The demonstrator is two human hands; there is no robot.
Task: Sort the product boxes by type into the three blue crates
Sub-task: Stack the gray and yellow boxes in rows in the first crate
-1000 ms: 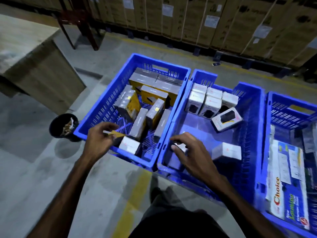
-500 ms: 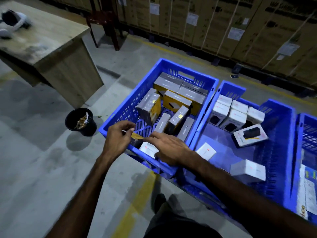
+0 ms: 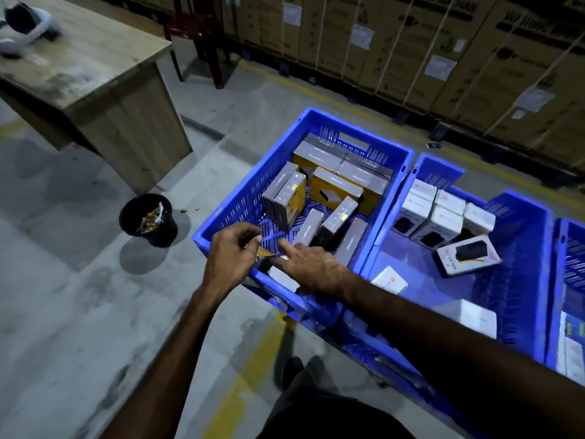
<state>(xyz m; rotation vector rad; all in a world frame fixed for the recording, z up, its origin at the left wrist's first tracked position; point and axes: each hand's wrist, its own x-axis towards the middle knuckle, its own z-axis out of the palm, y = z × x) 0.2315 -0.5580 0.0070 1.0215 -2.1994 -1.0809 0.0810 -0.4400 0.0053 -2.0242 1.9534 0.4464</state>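
The left blue crate (image 3: 226, 213) holds several grey and yellow boxes (image 3: 335, 188); a small white box (image 3: 283, 277) lies in its near corner. My left hand (image 3: 231, 258) pinches the yellow edge of a grey and yellow box (image 3: 266, 253) at that corner. My right hand (image 3: 311, 267) reaches across into the same corner, fingers spread, its fingertips at that box and above the white one. The middle crate (image 3: 519, 199) holds upright white boxes (image 3: 440, 217), a power-bank box (image 3: 468, 255) and two loose white boxes (image 3: 389, 280). The right crate (image 3: 566, 239) is cut off by the frame edge.
A black bucket (image 3: 148, 218) with scraps stands on the concrete floor left of the crates. A wooden table (image 3: 95, 77) is at far left, with chair legs (image 3: 202, 42) behind it. Strapped cardboard cartons (image 3: 411, 42) line the back. A yellow floor line (image 3: 240, 384) runs beneath me.
My right hand left a white box in the middle crate and crossed into the left crate's near corner. My left hand stayed pinched on the yellow-edged box. The view swung left.
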